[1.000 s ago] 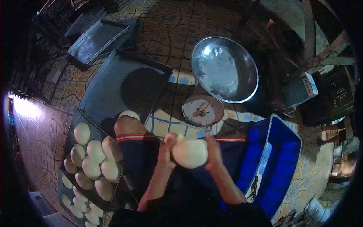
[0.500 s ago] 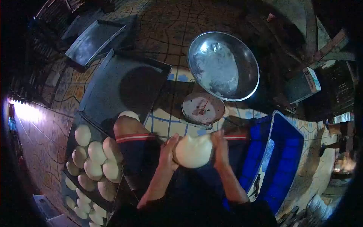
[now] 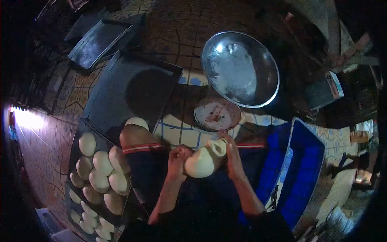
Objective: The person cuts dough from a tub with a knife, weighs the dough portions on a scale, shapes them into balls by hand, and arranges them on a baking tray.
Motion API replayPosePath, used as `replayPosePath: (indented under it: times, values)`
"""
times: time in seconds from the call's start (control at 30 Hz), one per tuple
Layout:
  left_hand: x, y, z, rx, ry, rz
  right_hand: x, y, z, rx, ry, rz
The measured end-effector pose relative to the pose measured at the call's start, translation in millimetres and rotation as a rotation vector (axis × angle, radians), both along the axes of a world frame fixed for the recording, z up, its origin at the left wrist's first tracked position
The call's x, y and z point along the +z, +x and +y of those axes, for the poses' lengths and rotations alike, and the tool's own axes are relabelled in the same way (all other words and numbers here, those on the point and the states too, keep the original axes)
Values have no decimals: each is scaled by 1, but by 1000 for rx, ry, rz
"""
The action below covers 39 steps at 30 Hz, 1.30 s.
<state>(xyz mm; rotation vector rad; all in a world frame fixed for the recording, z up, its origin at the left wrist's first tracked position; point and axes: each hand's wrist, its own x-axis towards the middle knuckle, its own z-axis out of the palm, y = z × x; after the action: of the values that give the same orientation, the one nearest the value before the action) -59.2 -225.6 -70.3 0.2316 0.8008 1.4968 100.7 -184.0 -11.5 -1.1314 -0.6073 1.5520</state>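
Observation:
A smooth pale dough ball [image 3: 199,164] is between my two hands, above my lap. My left hand [image 3: 178,163] is curled in against its left side, fingers bent. My right hand [image 3: 231,155] grips the upper right of the dough, where a folded, twisted lip stands up. Just beyond my hands lies a round weighing scale [image 3: 217,116] with a pale, stained face and red marks. To my left, a single dough ball [image 3: 137,122] sits at the near edge of a dark metal tray [image 3: 117,86], partly hidden by my knee.
At left, several dough balls [image 3: 100,180] rest on dark trays. Ahead stands a wide metal bowl [image 3: 234,72] with white residue inside. A blue plastic crate [image 3: 302,177] is by my right leg. Another tray [image 3: 100,42] lies far left, and a box [image 3: 328,90] far right.
The dough has gone from a rounder, fuller shape to one with a folded lip at its upper right. My left fingers have curled in more, and my right hand has closed on the fold.

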Motion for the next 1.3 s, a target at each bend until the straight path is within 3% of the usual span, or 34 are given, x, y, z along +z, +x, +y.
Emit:
replayPosePath:
  times: [0.03, 0.1, 0.13, 0.17, 0.2, 0.23, 0.27, 0.3, 0.33, 0.4, 0.47, 0.5, 0.53, 0.57, 0.6, 0.67, 0.73, 0.8, 0.83, 0.87, 0.93, 0.97, 1.0, 1.03, 1.07, 1.1, 1.13, 1.2, 1.23, 1.27, 1.3]
  values:
    - [15, 2, 2, -72, -87, 223, -2, -3, 0, 26, 1, -5]
    - [21, 22, 14, -39, -126, 294, -5, -6, -12, 330, 497, -680]
    - [23, 30, 21, -25, -145, 371, -3, -3, -13, 337, 492, -690]
    - [23, 26, 28, -18, -138, 362, -1, -1, -10, 165, 131, -536]
    - [22, 14, 32, -93, -40, 120, 1, 0, -7, -13, -228, -365]
    - [20, 2, 31, -165, 51, -120, 6, 1, 3, -113, -372, -305]
    - [20, -7, 29, -234, 144, -353, 3, 5, 1, -107, -374, -300]
    - [7, -7, 20, -270, 190, -403, -5, 9, 1, 0, -362, -239]
    - [-5, -3, 16, -283, 197, -391, -9, 12, 4, 104, -347, -180]
    - [-5, 11, 1, -67, 57, -259, 0, 14, 0, 174, -505, -146]
    - [-12, 9, 4, -40, -30, -271, 6, 18, -2, 242, -164, 220]
    - [-21, 12, 6, -118, 160, 35, -9, 7, -11, 228, 327, -331]
    - [-29, 14, 1, -202, 329, 345, -16, 9, -16, 241, 314, -334]
    - [5, 17, 3, -394, -38, 407, -14, 7, -23, 262, 312, -423]
    - [13, 15, 11, -393, -38, 407, -12, 6, -24, 281, 329, -511]
    - [22, 14, 23, -89, -23, -170, -9, 8, -21, 152, 238, -450]
    - [6, 8, 15, -211, 45, -189, 13, -2, -13, 32, 144, -384]
    - [-22, 15, -8, -190, 30, -424, 4, -3, -14, 71, 111, -257]
    - [-57, 15, -18, -167, 66, -611, 12, -3, -9, 196, 43, -219]
    - [-46, 14, -23, -174, 51, -615, 16, 1, -8, 322, -22, -181]
    - [-9, 9, -15, -155, 23, 54, 4, 7, -2, 355, 85, -97]
    - [-5, 7, -5, -388, -82, 207, 15, -1, -7, 442, 260, -320]
    - [-2, 10, -3, -384, -95, 197, 22, -6, -12, 523, 434, -539]
    - [3, 16, 3, -253, -32, 214, 15, -4, -16, 437, 226, -595]
    - [7, 16, 10, -120, 35, 236, 17, -3, -15, 448, 235, -593]
    - [11, 2, 17, -185, 237, 54, 22, 1, -13, 424, 176, -478]
    - [8, -7, 15, -160, 239, 66, 24, 4, -11, 408, 112, -359]
    - [0, -24, 14, -625, 500, 298, 22, 5, -5, 489, 228, -190]
    - [13, -24, 14, -772, 578, 154, 26, 4, -2, 594, 394, -363]
    - [15, -23, 7, -764, 594, -23, 31, 1, -1, 695, 559, -538]
    - [48, -23, 5, -772, 514, -44, 42, -9, -3, 687, 460, -424]
